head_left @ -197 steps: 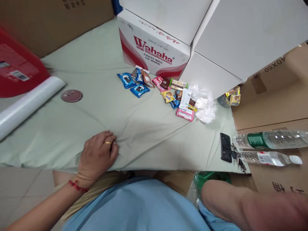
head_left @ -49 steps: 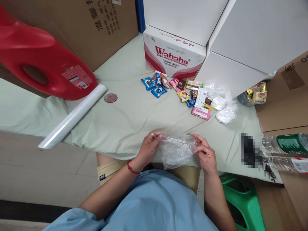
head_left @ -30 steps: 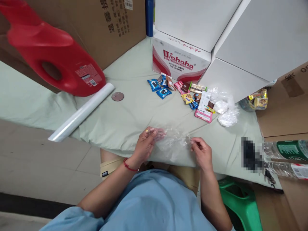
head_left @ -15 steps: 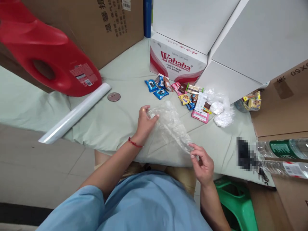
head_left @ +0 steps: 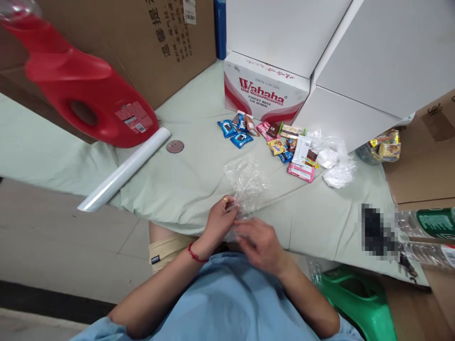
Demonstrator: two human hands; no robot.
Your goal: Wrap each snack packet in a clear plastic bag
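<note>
A clear, crinkled plastic bag (head_left: 247, 182) spreads upward from my fingers over the green tablecloth. My left hand (head_left: 221, 219), with a red cord bracelet at the wrist, pinches its gathered lower part. Close against it, my right hand (head_left: 261, 242) is smeared by motion, its fingertips at the same gathered plastic; whether they grip it I cannot tell. Beyond the bag lie small wrapped snacks: blue packets (head_left: 241, 139), a yellow packet (head_left: 276, 147), a pink packet (head_left: 300, 172) and a white sachet (head_left: 301, 149). Crumpled clear plastic (head_left: 337, 173) rests to their right.
On the left stand a red jug (head_left: 103, 102) and a white roll (head_left: 124, 169), with a round brown disc (head_left: 175, 146) nearby. A Wahaba-style printed carton (head_left: 263, 92) and white boxes back the table. Bottles (head_left: 430, 222) lie right; a green stool (head_left: 359, 293) sits below.
My hands have come together, the right one moving left to meet the left, which moved down toward my body. The bag, stretched between them before, is now bunched at its lower end.
</note>
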